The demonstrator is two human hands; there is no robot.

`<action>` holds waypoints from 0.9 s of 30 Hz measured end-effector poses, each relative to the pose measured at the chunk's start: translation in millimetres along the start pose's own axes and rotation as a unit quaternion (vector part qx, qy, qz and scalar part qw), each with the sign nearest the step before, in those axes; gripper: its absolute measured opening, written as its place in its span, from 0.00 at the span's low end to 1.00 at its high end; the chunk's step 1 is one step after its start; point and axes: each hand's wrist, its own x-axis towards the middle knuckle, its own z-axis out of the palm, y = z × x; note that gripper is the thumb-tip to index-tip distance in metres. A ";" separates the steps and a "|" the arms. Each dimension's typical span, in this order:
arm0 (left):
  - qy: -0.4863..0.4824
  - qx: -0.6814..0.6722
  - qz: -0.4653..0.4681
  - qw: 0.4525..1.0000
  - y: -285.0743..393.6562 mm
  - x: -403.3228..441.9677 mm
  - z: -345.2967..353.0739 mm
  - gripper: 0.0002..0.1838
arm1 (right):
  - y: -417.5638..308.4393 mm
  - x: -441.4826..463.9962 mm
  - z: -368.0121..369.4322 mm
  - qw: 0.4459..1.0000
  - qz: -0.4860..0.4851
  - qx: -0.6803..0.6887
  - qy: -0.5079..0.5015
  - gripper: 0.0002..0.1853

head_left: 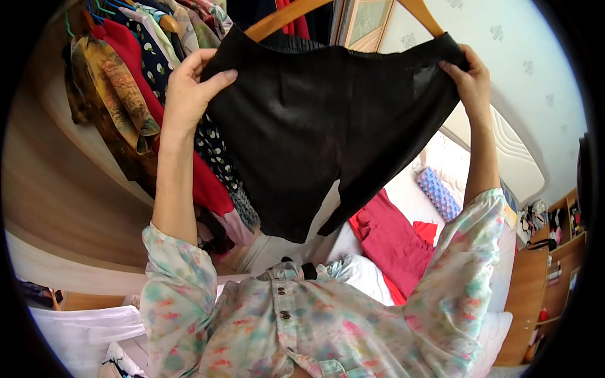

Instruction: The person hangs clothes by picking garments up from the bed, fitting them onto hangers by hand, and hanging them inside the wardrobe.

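Observation:
Black trousers point(340, 107) with an elastic-looking waistband are stretched wide in front of me, both legs hanging down. My left hand point(192, 88) pinches the waistband's left corner, thumb in front. At the opposite corner, my right hand point(467, 75) grips the waistband the same way. A wooden hanger point(287, 19) runs behind the waist, its two arms sloping down towards the corners. The hanger's middle is cut off by the top of the view.
Several hung garments, among them a dotted navy one point(154, 63), crowd the open wardrobe at left. Dark red trousers point(394, 239) and a blue patterned roll point(438, 194) lie on the bed. Wooden shelves point(558, 271) stand at far right.

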 end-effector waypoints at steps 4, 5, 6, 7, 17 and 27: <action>0.045 -0.046 -0.006 0.998 24.1 -18.2 -0.7 0.18 | -7.8 -4.3 -4.7 1.000 0.017 -0.002 -0.021 0.13; 0.052 -0.043 -0.001 0.998 33.0 -29.3 -2.1 0.19 | -12.4 -5.0 -9.5 0.999 0.025 0.016 -0.039 0.13; 0.080 -0.047 0.005 0.996 39.6 -40.9 -1.9 0.20 | -15.3 -4.3 -15.8 0.997 0.037 0.027 -0.059 0.13; 0.105 -0.024 0.021 0.994 53.2 -50.9 -1.1 0.20 | -19.2 -5.5 -20.1 0.996 0.042 0.036 -0.075 0.12; 0.079 0.052 -0.018 0.995 80.9 -100.7 -44.7 0.25 | -66.1 1.3 24.9 0.992 -0.042 0.082 -0.088 0.13; -0.352 -0.289 -0.164 0.875 85.3 -118.9 95.2 0.49 | 14.1 27.6 162.9 0.734 0.039 0.678 -0.010 0.10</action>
